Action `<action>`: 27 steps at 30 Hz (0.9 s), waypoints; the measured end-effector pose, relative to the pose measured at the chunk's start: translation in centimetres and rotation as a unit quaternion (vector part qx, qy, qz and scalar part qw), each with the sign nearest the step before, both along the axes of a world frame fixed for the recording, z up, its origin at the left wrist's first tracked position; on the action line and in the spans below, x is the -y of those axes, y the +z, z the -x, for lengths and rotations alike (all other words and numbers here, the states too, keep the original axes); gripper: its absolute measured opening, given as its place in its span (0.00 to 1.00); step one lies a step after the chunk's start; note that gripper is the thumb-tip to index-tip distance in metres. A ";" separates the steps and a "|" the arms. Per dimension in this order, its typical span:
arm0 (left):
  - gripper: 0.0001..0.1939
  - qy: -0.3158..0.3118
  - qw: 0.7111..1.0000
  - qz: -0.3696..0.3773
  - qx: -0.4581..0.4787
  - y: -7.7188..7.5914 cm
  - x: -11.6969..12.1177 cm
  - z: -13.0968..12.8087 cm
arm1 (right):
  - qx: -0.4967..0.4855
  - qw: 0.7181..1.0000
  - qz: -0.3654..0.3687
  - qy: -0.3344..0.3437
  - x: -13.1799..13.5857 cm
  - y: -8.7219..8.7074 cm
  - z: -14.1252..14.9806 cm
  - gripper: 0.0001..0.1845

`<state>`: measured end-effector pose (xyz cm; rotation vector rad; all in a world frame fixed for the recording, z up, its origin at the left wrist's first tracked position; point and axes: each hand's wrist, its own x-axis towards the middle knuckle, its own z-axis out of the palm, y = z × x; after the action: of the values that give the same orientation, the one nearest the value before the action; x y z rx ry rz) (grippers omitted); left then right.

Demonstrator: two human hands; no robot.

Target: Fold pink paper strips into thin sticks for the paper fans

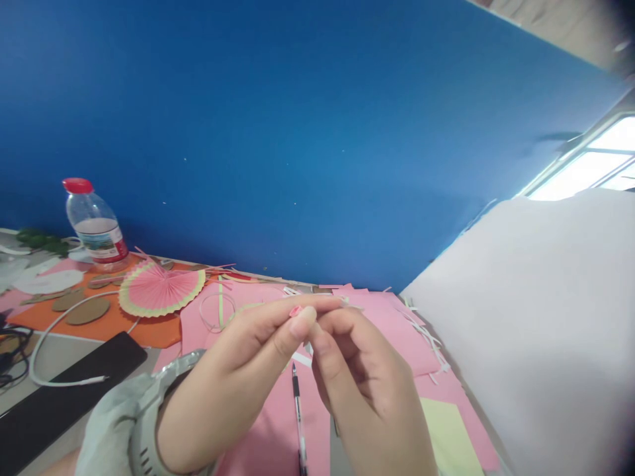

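Observation:
My left hand (248,357) and my right hand (367,377) meet fingertip to fingertip above the pink paper (268,423). Between the thumb and forefinger of my left hand sits a small rolled bit of pink paper (296,311). The thumb and fingers of my right hand are pinched together right beside it, with a little white showing below; whether they grip the same piece, I cannot make out. A black and clear pen (298,410) lies on the pink paper under my hands.
A folded pink and yellow paper fan (161,291), cardboard discs (88,311) and orange paper (163,334) lie to the left. Behind them stands a red-capped bottle (96,225). A white cable (64,383) crosses a black phone-like slab (99,370). Yellow paper (449,436) and white strips (431,340) lie right.

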<state>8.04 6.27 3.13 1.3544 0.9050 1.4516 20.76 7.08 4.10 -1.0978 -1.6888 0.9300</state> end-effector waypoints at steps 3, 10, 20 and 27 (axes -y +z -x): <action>0.14 0.007 1.000 -0.005 0.002 -0.1 -0.1 -0.1 | -0.001 1.000 0.001 -0.002 0.0 0.0 0.1 0.12; 0.15 0.003 1.000 -0.014 0.012 0.0 -0.1 0.0 | -0.005 1.000 -0.025 -0.007 -0.1 -0.3 0.4 0.10; 0.15 0.010 0.999 -0.023 0.043 -0.8 0.1 -0.4 | 0.032 0.998 -0.058 -0.014 0.0 -0.8 0.6 0.09; 0.15 0.039 0.994 0.066 0.075 -1.0 0.5 -0.6 | 0.019 0.997 -0.061 -0.032 0.4 -0.9 1.1 0.07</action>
<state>8.63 5.77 2.14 1.1071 0.9471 1.5036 19.65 6.71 3.25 -1.0869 -1.7079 0.7606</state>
